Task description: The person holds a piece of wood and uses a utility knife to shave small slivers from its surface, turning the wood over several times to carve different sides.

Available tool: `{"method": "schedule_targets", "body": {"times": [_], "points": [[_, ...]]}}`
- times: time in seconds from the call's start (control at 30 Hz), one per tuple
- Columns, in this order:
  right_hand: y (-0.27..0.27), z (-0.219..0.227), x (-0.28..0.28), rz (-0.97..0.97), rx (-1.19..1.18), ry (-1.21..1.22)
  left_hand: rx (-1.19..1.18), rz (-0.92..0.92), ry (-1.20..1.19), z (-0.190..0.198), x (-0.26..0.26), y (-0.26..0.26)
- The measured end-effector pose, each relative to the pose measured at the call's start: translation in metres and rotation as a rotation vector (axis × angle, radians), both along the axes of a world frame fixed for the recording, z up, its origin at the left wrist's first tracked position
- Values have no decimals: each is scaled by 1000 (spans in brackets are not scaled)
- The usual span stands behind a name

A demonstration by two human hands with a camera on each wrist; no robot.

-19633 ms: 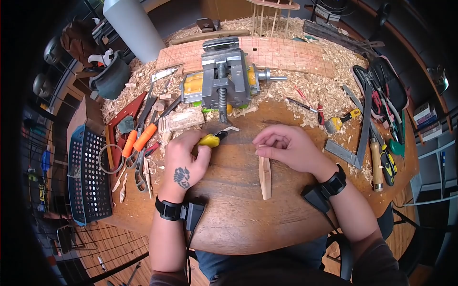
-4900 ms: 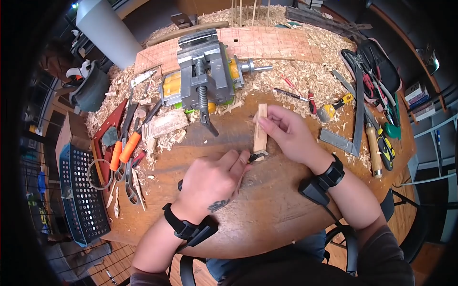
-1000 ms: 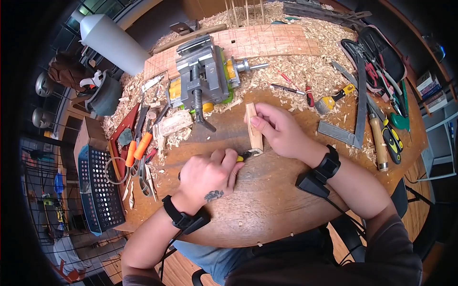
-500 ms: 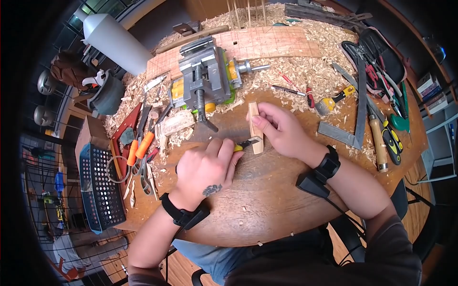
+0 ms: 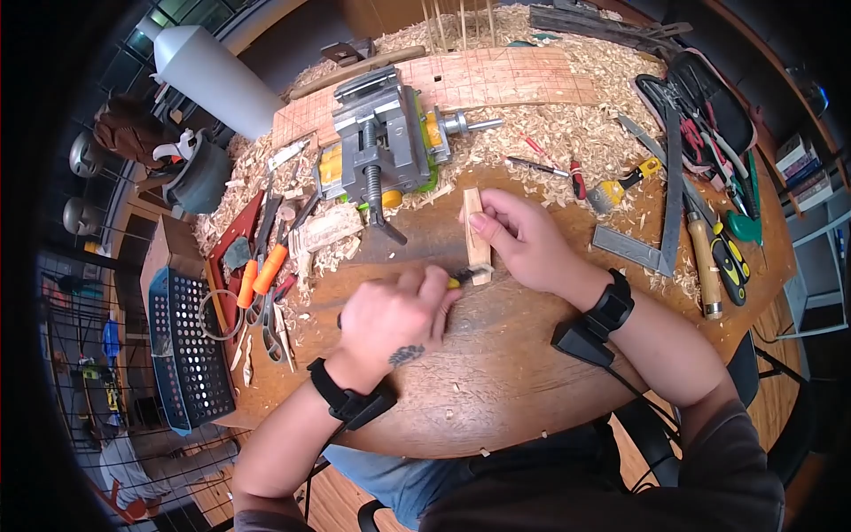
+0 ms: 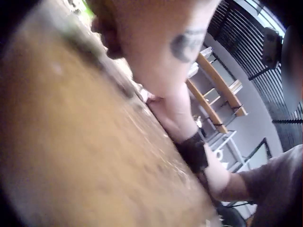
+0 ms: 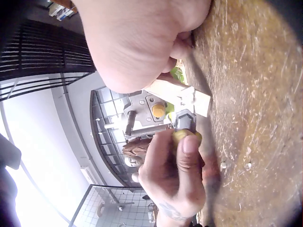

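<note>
In the head view my left hand (image 5: 386, 317) grips a yellow-and-black utility knife (image 5: 463, 277), its blade lying across the lower end of a small tapered wood piece (image 5: 473, 239). My right hand (image 5: 525, 241) holds that piece's upper part between thumb and fingers. The right wrist view shows the left thumb pressed along the knife's yellow handle (image 7: 182, 136), and the dark knife front (image 7: 184, 120) meeting the pale end of the wood (image 7: 201, 102). Seen from the left wrist, the back of the left hand (image 6: 151, 42) hides the knife.
A grey drill-press vise (image 5: 377, 142) stands beyond the hands amid wood shavings (image 5: 532, 133). Orange-handled scissors (image 5: 266, 275) and a blue perforated basket (image 5: 191, 355) lie left. A metal square (image 5: 634, 250), a wooden-handled tool (image 5: 702, 266) and a scraper (image 5: 625, 184) lie right.
Over the last second the blade goes from the wood's lower end up its length, then back down near that end. Earlier, the wood stood below the right hand and the knife was apart from it.
</note>
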State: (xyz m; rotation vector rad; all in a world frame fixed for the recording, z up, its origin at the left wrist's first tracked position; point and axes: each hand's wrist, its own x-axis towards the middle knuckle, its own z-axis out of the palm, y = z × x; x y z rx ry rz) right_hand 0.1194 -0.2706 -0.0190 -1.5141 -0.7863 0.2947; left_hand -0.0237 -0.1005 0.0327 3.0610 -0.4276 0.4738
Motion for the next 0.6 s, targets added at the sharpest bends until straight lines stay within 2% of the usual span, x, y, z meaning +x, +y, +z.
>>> {"method": "schedule_targets", "body": {"times": [0.17, 0.27, 0.37, 0.47, 0.6], "points": [[2, -2, 1, -16, 19, -63, 19, 11, 37, -3, -4, -4], [0, 2, -2, 6, -40, -1, 30, 12, 76, -2, -7, -7], [1, 4, -3, -27, 28, -17, 38, 11, 75, -2, -7, -6], [-2, 10, -3, -32, -71, -40, 32, 15, 86, -1, -7, -6], [-1, 8, -3, -26, -36, -46, 5, 16, -34, 13, 0, -3]]}}
